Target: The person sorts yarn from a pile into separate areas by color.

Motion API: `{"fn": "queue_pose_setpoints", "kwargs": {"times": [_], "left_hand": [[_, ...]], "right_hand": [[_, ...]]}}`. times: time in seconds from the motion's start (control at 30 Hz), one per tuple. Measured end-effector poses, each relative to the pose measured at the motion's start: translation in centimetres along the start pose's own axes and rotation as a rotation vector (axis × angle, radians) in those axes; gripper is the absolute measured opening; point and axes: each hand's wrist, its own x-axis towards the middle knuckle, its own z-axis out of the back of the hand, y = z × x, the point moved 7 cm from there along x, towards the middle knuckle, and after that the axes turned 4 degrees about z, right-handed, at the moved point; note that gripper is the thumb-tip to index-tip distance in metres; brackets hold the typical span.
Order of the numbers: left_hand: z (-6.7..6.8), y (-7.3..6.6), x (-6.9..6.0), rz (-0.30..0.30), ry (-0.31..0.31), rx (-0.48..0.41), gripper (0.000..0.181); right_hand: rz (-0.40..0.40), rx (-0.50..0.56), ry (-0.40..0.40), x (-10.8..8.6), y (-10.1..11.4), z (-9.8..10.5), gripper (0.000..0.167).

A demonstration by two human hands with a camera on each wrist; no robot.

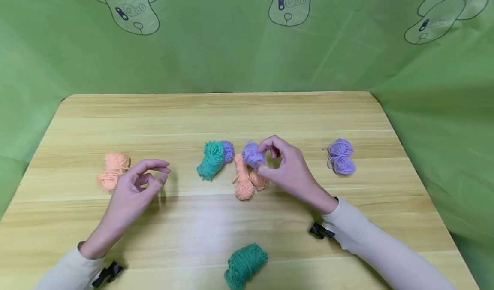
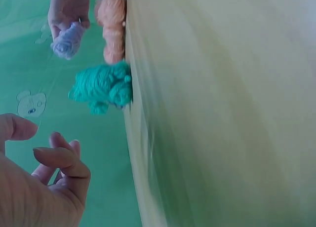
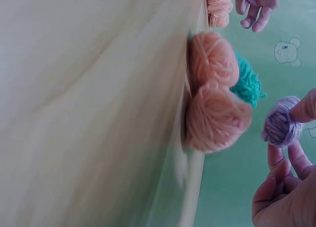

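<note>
I am pinching a purple yarn ball point(image 1: 252, 154) between the thumb and fingers of my right hand point(image 1: 287, 167), holding it raised near the peach yarn point(image 1: 244, 188) on the table point(image 1: 170, 118). My left hand point(image 1: 131, 195) is hovering empty near another peach bundle point(image 1: 113, 169), its fingers loosely bent, while a green bundle point(image 1: 212, 159) is lying between my hands

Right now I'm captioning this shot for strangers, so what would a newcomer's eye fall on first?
Probably the right hand near the middle of the table, pinching a lifted purple bundle of yarn over peach yarn. Next might come the bright green bundle just left of it, then the darker green one lying by itself at the bottom of the head view.
</note>
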Motion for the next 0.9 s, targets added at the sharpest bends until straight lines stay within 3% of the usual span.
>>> {"fn": "queue_pose_setpoints", "kwargs": {"times": [0.13,0.57,0.9], "left_hand": [[-1.1,-0.1,0.0,-0.018,0.038,-0.003,0.028],[-4.0,0.1,0.3,0.047,0.138,0.008,0.031],[-6.3,-0.4,0.7,0.039,0.214,0.015,0.033]], "right_hand": [[0.004,-0.007,-0.026,-0.1,-0.3,0.8,0.035],[0.01,-0.134,-0.147,-1.3,-1.4,3.2,0.033],[-0.059,-0.128,-0.187,-2.6,-2.7,5.3,0.029]]}}
